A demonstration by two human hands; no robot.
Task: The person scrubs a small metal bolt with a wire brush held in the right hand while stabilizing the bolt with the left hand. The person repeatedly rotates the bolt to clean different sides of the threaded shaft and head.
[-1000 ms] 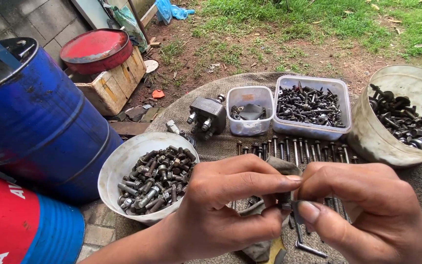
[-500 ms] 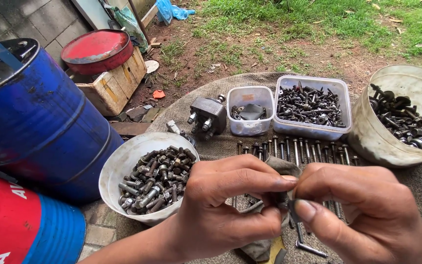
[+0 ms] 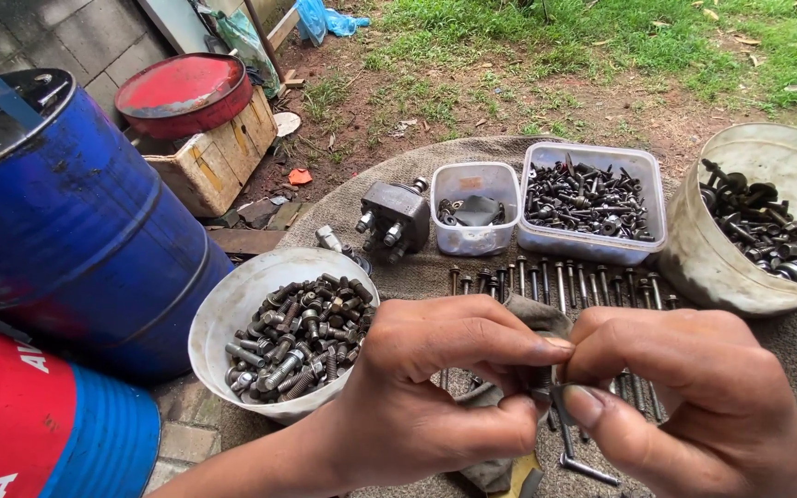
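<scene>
Both hands meet low in the middle of the view, fingertips pinched together over a small dark bolt (image 3: 546,380) that is mostly hidden between them. The left hand (image 3: 435,387) closes thumb and forefinger around a fold of grimy grey rag (image 3: 532,318) wrapped about the bolt, while the right hand (image 3: 684,387) grips the other end with thumb and bent fingers, likely so the cloth can rub the metal as the piece is held steady. Just beyond the knuckles a row of long bolts (image 3: 555,277) lies side by side on a coarse brown sack (image 3: 343,198), shanks parallel and heads away from the person, as if laid out by kind. A white plastic bowl (image 3: 232,304) to the left holds a heap of stubby, oily grey bolts. Further back stand a small clear tub (image 3: 474,175) with a few dark parts, a larger clear tub (image 3: 592,157) packed with black screws, and a worn pale bucket (image 3: 721,258) of washered bolts. A blue steel drum (image 3: 76,240) stands to the left.
</scene>
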